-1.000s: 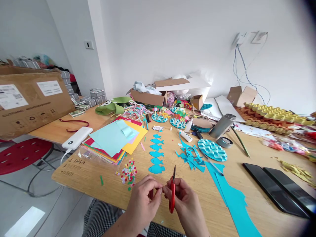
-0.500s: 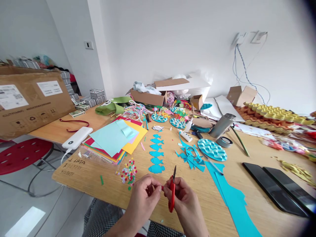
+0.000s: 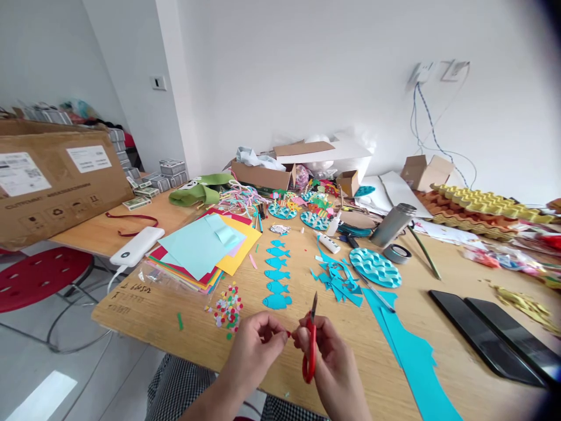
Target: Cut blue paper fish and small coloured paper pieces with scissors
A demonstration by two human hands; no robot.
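Red-handled scissors (image 3: 311,349) rest in my right hand (image 3: 335,359), blades pointing up and away from me. My left hand (image 3: 258,351) is pinched on a tiny red piece (image 3: 288,334), most of it hidden by the fingertips. Both hands are close together over the table's near edge, fingertips almost meeting. Beyond them a column of several blue paper fish (image 3: 277,273) lies flat. A pile of small coloured paper dots (image 3: 228,307) is left of the fish. Blue paper scraps (image 3: 339,280) lie to the right, by a large cut blue sheet (image 3: 409,356).
A stack of coloured paper (image 3: 201,242) and a white power bank (image 3: 137,245) are on the left. Two black phones (image 3: 486,336), a steel flask (image 3: 393,225) and a wavy blue disc (image 3: 376,267) stand or lie on the right. Open cardboard boxes (image 3: 263,174) line the wall.
My right hand and the scissors have shifted slightly to the right, widening the gap from my left hand. The red piece stays at my left fingertips.
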